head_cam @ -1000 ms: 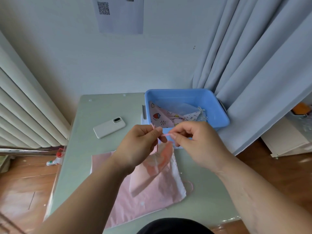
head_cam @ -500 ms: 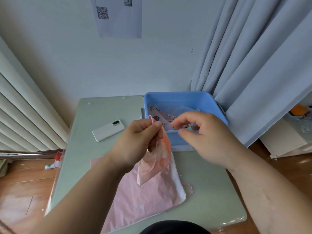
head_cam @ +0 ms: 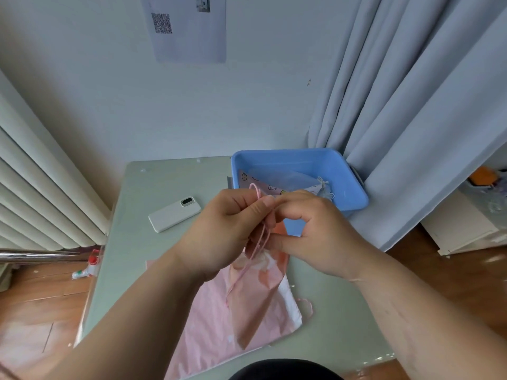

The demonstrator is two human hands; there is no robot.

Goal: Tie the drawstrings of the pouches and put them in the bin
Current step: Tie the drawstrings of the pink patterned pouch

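Head view: your left hand [head_cam: 227, 231] pinches the pink drawstring [head_cam: 262, 237] between thumb and forefinger, with a small loop sticking up above the pinch. Your right hand [head_cam: 315, 237] is curled and pinches the same cord lower down, right against the left hand. Both hands are just in front of the blue bin [head_cam: 351, 202], on its near side. The pink pouch [head_cam: 255, 297] hangs from the cord below your hands, over the table [head_cam: 153, 242]. Its long axis runs from the bin toward the near table edge, gathered mouth up at your fingers and closed end pointing at you. The lower corner looks to rest on the flat pink pouch [head_cam: 208, 325] beneath; I can't confirm contact. Risks: the cord is thin and slick, so easing either pinch likely lets the loop slip out and the knot never forms. Pull unevenly and the mouth could reopen. I can't tell whether a knot has formed yet; your fingers hide it. The bin already holds printed pouches [head_cam: 274, 187]. The phone [head_cam: 174, 213] lies left of the bin, out of the way.
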